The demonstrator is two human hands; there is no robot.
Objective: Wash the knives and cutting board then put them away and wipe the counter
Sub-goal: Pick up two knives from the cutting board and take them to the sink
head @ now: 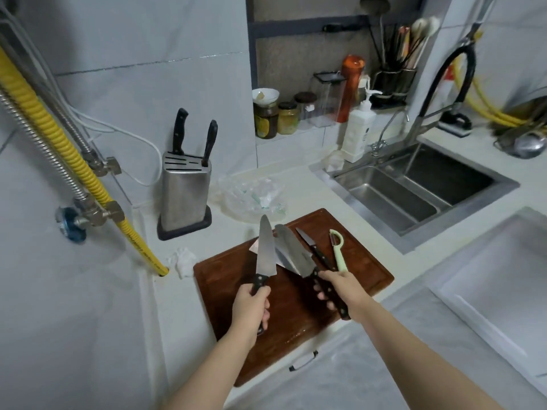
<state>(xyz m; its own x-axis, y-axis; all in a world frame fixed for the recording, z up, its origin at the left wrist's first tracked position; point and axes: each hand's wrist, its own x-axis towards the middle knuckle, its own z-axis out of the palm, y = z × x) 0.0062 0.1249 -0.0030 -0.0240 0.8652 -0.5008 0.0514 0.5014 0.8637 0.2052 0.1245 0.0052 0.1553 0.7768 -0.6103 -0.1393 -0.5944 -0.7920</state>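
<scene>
Step in hand: knives gathered for washing. Chef knife [265,250] gripped by left hand [251,306]; broad knife [293,254] gripped by right hand [340,291]. Both held above cutting board [296,315] at desk [325,184] front edge. Paring knife [315,250] left on board. Next: transfer to sink [414,184], blades kept apart.

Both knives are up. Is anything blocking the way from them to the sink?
Nothing visible does. The left hand and right hand hold their knives above the cutting board; only bare counter lies before the sink.
</scene>
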